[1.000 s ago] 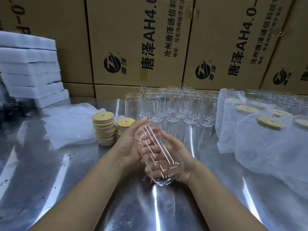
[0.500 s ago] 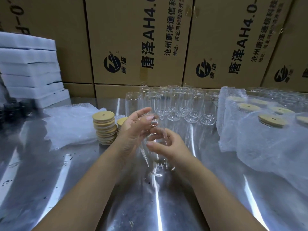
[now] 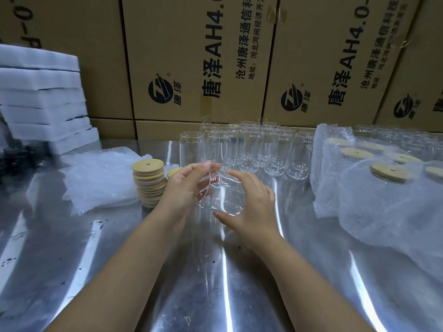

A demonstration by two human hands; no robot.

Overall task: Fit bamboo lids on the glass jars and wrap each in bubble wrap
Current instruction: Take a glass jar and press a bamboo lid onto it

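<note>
A clear glass jar [image 3: 221,194] is held between both hands above the steel table [image 3: 167,271], without a lid. My left hand [image 3: 184,185] grips its left side and rim, fingers curled over the top. My right hand [image 3: 254,202] cups its right side, thumb under the base. Two stacks of bamboo lids [image 3: 149,182] stand just left of my left hand. A pile of bubble wrap sheets [image 3: 100,178] lies further left. Several empty jars [image 3: 254,149] stand behind. Lidded jars wrapped in bubble wrap [image 3: 374,188] stand at the right.
Cardboard boxes [image 3: 196,58] wall off the back of the table. White foam slabs [image 3: 40,101] are stacked at the far left, with dark objects [image 3: 21,154] beside them. More unwrapped jars [image 3: 407,137] stand at the back right.
The jar has been turned from lying tilted in both palms to more upright and has been lifted away from me. My right hand moved from under it to its right side.
</note>
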